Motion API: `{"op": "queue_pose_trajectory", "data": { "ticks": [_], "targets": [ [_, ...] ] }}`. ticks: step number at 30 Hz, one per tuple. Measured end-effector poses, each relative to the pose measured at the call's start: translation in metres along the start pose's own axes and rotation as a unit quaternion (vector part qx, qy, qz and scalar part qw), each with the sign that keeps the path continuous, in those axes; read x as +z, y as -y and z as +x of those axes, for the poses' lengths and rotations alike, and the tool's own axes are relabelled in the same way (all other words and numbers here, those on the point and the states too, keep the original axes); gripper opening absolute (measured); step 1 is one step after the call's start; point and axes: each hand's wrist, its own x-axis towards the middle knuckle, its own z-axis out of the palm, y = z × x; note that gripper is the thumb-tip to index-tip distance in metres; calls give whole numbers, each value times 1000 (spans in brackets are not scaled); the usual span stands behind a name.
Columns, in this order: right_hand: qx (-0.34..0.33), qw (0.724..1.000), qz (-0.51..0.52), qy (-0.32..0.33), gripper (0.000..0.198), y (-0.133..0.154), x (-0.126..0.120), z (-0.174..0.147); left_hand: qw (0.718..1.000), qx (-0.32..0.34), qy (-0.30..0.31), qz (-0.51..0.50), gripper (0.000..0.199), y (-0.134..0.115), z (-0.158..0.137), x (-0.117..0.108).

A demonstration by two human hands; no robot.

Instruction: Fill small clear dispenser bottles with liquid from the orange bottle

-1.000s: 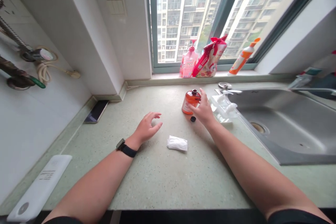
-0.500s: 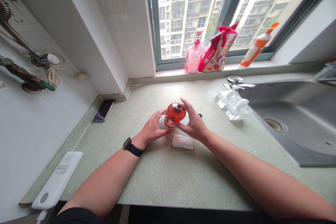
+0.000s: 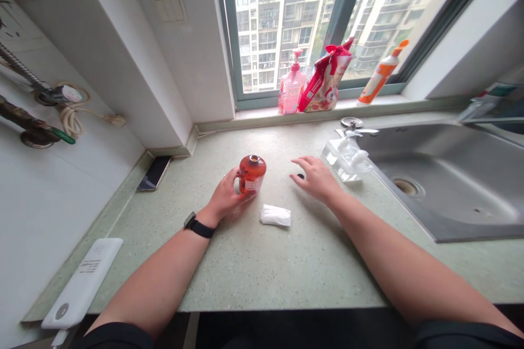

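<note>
An uncapped amber bottle (image 3: 252, 170) with a pale label stands upright on the counter. My left hand (image 3: 226, 194) is wrapped round its left side. To the right of the bottle, my right hand (image 3: 318, 179) is open, with its fingers apart and holding nothing. By its thumb and fingertips lies a small black object (image 3: 300, 176), perhaps a cap, partly hidden by the hand. A folded white tissue or small packet (image 3: 275, 215) lies on the counter in front of the bottle. Just beyond my right hand is a clear container with a white pump (image 3: 347, 157).
At the right is a steel sink (image 3: 438, 232). A phone (image 3: 154, 173) and a white power bank (image 3: 84, 278) lie on the left. The windowsill holds a pink pump bottle (image 3: 292, 90), a red bag (image 3: 325, 82) and an orange-and-white bottle (image 3: 379, 79).
My right hand has let go of the bottle and moved right, to the small black object. The bottle, tilted between both hands before, now stands upright in my left hand.
</note>
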Motion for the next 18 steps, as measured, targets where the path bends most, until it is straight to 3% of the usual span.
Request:
{"op": "queue_pose_trajectory", "data": {
  "ticks": [6,18],
  "targets": [
    [16,995,-62,72,42,-10,0,-3,1000,-2,5,-6,71,-2,-1,-1],
    [33,987,-114,109,39,-9,-2,-4,1000,16,12,-13,66,0,0,1]
  ]
}}
